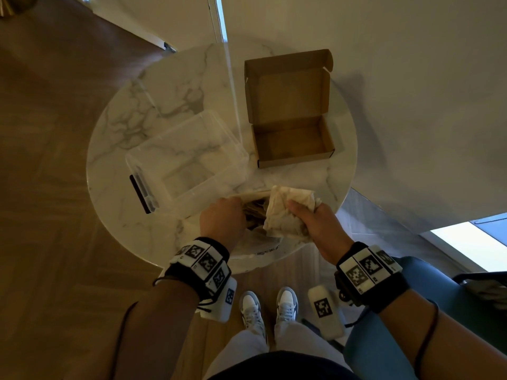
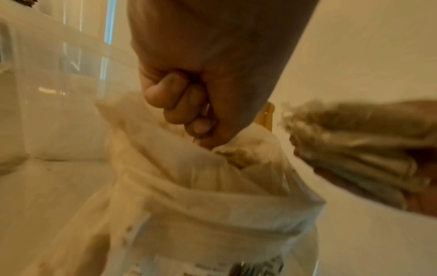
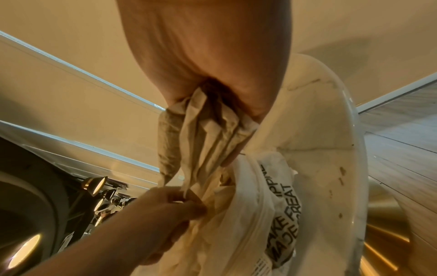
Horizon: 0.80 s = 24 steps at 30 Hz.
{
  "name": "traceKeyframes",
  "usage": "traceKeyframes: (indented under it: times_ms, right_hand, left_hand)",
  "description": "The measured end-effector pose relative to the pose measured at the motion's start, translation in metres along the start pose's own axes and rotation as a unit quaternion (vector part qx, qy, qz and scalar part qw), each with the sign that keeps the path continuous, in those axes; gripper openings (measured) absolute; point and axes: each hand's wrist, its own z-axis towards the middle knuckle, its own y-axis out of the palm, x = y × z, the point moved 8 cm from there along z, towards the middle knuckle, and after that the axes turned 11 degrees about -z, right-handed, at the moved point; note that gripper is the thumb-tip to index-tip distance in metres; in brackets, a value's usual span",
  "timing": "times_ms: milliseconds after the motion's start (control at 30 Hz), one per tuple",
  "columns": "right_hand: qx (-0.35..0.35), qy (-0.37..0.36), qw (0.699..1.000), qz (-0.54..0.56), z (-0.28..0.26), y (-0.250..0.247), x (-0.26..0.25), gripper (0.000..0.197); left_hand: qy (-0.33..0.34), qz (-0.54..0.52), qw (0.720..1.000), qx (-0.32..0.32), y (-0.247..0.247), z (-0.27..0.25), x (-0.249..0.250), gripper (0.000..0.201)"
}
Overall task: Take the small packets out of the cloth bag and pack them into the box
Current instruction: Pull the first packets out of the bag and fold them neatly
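A cream cloth bag [image 1: 285, 209] with black print lies at the near edge of the round marble table [image 1: 164, 100]. My right hand [image 1: 310, 223] grips a bunched fold of its cloth [image 3: 205, 142] and lifts it. At the bag's left rim my left hand [image 1: 222, 218] has its fingers [image 2: 175, 104] curled on the cloth [image 2: 212, 205]. Brownish small packets [image 1: 255, 212] show in the open mouth between my hands. The brown cardboard box [image 1: 290, 144] stands open and empty at the far right, its lid tilted back.
A clear plastic container [image 1: 192, 154] with a dark latch [image 1: 140, 193] stands left of the cardboard box, just beyond my left hand. The table's near edge is right below the bag. Wooden floor surrounds the table, and a pale wall rises to the right.
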Motion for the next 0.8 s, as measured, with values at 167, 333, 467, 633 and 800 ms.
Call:
traceKeyframes:
  times_ms: [167,333,467,633,800]
  right_hand:
    - [0.020,0.003,1.000,-0.017,0.001,-0.002,0.002,0.033]
    - [0.033,-0.009,0.999,-0.033,-0.002,-0.001,-0.002,0.022]
    - [0.037,-0.016,0.998,-0.045,-0.001,0.002,-0.003,0.010]
    - [-0.037,0.014,0.999,0.023,-0.005,0.022,-0.005,0.022]
    - [-0.058,0.056,0.994,0.075,-0.009,0.033,0.001,0.028]
  left_hand:
    - [0.057,-0.154,0.983,0.079,-0.041,-0.010,0.001,0.014]
    - [0.069,-0.386,0.919,0.032,-0.064,-0.016,0.002,0.015]
    - [0.060,-0.579,0.813,-0.037,-0.077,-0.023,0.019,0.026]
    - [0.013,-0.528,0.847,-0.063,-0.059,-0.024,0.038,0.023]
    - [-0.026,-0.462,0.885,-0.054,-0.047,-0.029,0.034,0.020]
